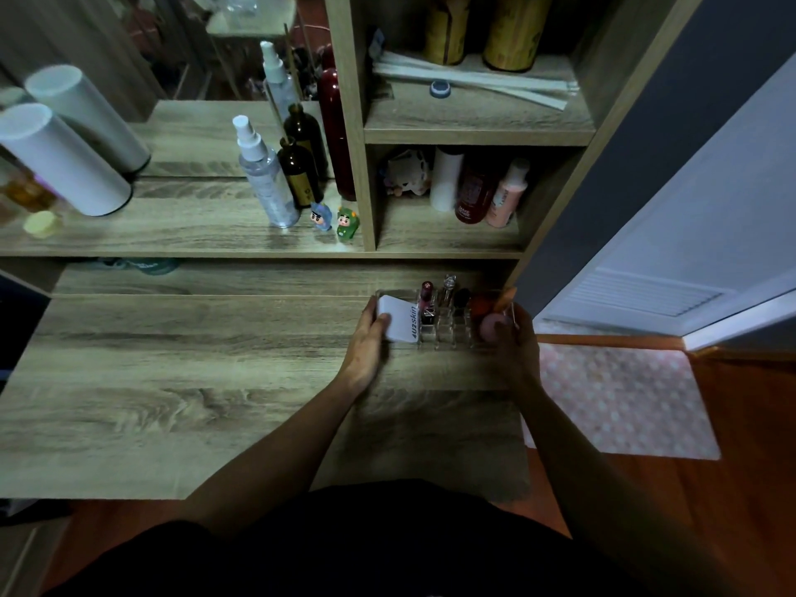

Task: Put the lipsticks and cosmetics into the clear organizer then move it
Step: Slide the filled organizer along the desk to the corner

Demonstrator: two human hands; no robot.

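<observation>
Dark-clothed lap at bottom of view, both bare forearms reaching forward over wood-grain desk [181, 381], largest surface shown. Behind desk, raised shelf with white cylinder [64, 159], spray bottle [265, 174], amber bottles and two small figurines [336, 221]; at right, cubby unit holding further bottles. Pink dotted mat [620, 402] on floor to right. Clear organizer [446, 338] at far right end of desk, close beneath shelf edge, long axis running left to right, directly between both hands. Left hand [366, 342] at organizer's left end, fingers curled around white flat case marked "u2skin" [398, 318], which leans in left compartment. Right hand [514, 338] at organizer's right end, fingers wrapped about that wall, beside pink round sponge [491, 327] seated in right compartment. Lipsticks [426, 303] upright in middle slots. Judged stage: loading apparently finished, two-handed grip set for move. Both hands equally near; lift best kept level, upright lipsticks liable to tip.
</observation>
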